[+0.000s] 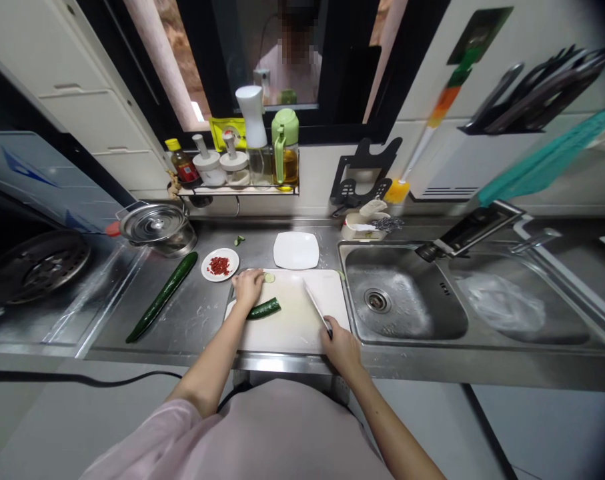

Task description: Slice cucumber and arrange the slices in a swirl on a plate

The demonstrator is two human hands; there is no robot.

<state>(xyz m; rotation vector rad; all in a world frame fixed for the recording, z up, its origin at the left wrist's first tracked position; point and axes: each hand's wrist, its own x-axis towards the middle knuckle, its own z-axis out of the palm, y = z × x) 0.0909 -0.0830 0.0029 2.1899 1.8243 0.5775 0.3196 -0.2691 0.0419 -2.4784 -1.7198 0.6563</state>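
A white cutting board (302, 320) lies on the steel counter in front of me. My left hand (247, 287) is closed over the left end of a short cucumber piece (265, 308) on the board. My right hand (341, 345) grips the handle of a knife (315, 307), whose blade lies over the board to the right of the cucumber, apart from it. A pale cut cucumber end (269, 277) rests at the board's far edge.
A whole long cucumber (162, 297) lies on the counter at left, beside a small plate of chopped red chilli (220, 265). A white square plate (296, 250) sits behind the board. The sink (402, 300) is at right, a steel pot (155, 227) at left.
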